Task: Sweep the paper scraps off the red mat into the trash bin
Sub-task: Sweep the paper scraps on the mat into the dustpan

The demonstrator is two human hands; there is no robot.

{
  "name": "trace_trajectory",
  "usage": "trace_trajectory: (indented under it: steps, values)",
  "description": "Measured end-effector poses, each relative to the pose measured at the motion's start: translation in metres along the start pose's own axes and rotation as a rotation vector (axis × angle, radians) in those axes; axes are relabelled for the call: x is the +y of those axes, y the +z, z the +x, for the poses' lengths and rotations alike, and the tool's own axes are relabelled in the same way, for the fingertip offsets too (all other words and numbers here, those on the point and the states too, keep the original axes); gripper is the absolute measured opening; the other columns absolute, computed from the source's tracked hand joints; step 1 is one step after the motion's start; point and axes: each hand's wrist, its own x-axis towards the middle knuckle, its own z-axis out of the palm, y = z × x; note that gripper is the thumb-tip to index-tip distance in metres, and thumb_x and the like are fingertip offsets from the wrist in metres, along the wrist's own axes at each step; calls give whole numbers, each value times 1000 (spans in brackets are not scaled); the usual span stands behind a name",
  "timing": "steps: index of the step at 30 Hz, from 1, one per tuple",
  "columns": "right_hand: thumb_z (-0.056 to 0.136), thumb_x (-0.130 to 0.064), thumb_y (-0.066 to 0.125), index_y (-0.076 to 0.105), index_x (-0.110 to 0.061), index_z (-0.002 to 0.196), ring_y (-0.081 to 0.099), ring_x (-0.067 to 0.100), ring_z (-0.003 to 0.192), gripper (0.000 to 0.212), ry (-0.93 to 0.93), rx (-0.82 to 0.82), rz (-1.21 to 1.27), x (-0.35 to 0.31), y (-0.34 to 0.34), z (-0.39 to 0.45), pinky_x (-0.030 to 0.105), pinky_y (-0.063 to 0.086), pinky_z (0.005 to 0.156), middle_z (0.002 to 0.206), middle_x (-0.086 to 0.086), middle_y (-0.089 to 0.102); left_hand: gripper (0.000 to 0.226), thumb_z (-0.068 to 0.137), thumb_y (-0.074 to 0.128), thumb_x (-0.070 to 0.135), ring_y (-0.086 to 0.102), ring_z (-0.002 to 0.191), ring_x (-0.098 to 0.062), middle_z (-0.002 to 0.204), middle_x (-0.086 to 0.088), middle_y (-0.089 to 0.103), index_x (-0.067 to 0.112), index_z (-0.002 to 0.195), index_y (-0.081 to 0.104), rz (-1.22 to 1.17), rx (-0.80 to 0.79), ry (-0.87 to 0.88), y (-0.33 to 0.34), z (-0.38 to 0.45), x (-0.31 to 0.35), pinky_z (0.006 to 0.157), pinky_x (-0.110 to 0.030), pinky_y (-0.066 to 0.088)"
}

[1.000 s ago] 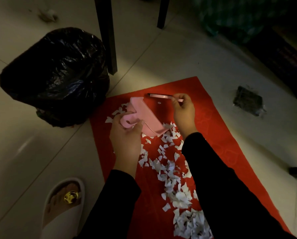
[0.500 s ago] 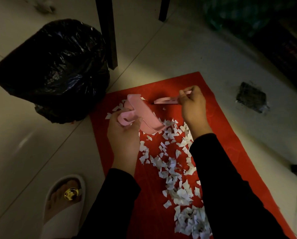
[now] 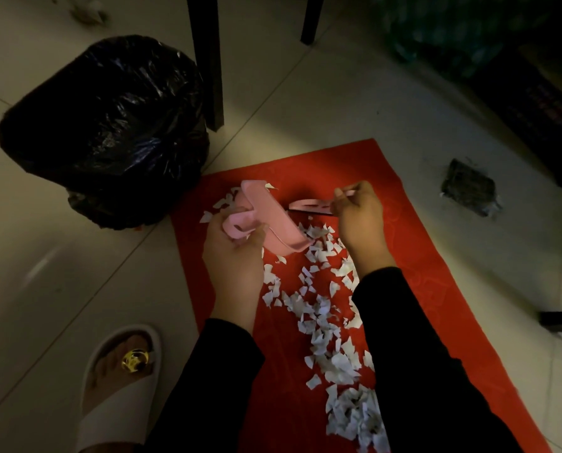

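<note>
- My left hand point(image 3: 232, 253) is curled round the handle of the pink dustpan point(image 3: 266, 220), thumb clamped on top, the pan tipped with its mouth toward the scraps.
- My right hand point(image 3: 359, 217) pinches the thin pink brush point(image 3: 309, 206) by its handle end, fingers closed tight, the bristle end lying low over the mat just beside the pan.
- Paper scraps point(image 3: 318, 308) are right here between my wrists, a loose white trail running down the red mat point(image 3: 413, 256) toward me, with a thicker heap by my right sleeve and a few stragglers on the far side of the pan.
- I'd judge these bits feather-light and flimsy: they'll skitter and lift at a hard flick, so short, gentle strokes, pan lip pressed flat to the mat.
- No point pinching them singly; herd them with the brush and carry them in the pan.
- The pan: I can't see inside it from this angle, so I can't tell if anything is in it.
- The trash bin point(image 3: 103, 125) with its black liner stands on the tiles just off the mat's far left corner, near the pan; its inside is too dark to read.
</note>
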Motion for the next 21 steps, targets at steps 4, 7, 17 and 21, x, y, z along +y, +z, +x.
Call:
trace_trajectory:
  steps: [4,7,17,21]
  values:
    - [94,-12,51,43,-25,73,59,28,86,26,-40,-34,54,-12,14,3,34,49,73,92,12,58,22,78,70,8,58,79,-1,87,13,60,20,91,58,12,25,5,-5,6,2,70,-20,47]
    - [95,-13,50,44,-23,76,50,14,78,22,-93,-99,56,-19,32,3,18,38,63,86,1,53,22,78,71,10,58,75,4,87,12,61,15,96,59,36,44,3,-9,11,-1,67,-16,48]
    - [96,-15,49,47,-15,92,46,7,82,5,-119,-185,-4,-16,69,14,2,36,65,97,0,49,18,80,67,9,57,78,0,91,4,62,9,97,61,82,82,45,-24,22,-3,62,-2,43]
    - [96,-16,48,46,-16,87,44,11,84,9,-92,-217,-63,-13,64,12,13,32,63,95,2,49,21,80,66,6,56,76,2,87,9,60,6,101,61,71,85,47,-28,25,-4,62,-1,43]
